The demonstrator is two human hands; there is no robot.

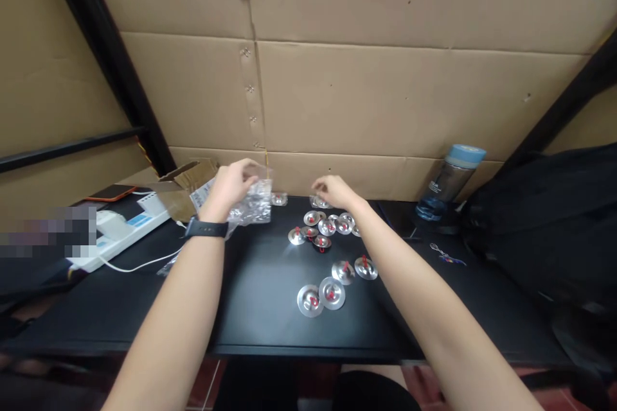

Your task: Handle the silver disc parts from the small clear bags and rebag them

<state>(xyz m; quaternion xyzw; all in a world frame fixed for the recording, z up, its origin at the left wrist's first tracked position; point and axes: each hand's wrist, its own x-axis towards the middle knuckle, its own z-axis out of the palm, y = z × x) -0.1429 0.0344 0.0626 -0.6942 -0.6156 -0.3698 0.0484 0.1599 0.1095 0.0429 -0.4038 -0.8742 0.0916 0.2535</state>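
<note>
My left hand (234,185), with a dark watch band on the wrist, is closed on a crinkled clear plastic bag (255,204) at the back left of the black table. Near the cardboard wall, my right hand (332,191) is bent over a small clear packet (319,203); its fingertips are blurred, so a grip cannot be made out. Several round silver metal discs with red loops (326,226) lie in a cluster just in front of that hand. Nearer the front edge are more discs, among them a touching pair (332,293). Another small clear packet (279,199) rests between my hands.
An open cardboard box (186,189) and a white power strip (128,231) with a cable are at the left. At the right stand a blue-lidded bottle (446,183) and a black bag (540,231). A small keychain (448,255) lies between disc cluster and bag.
</note>
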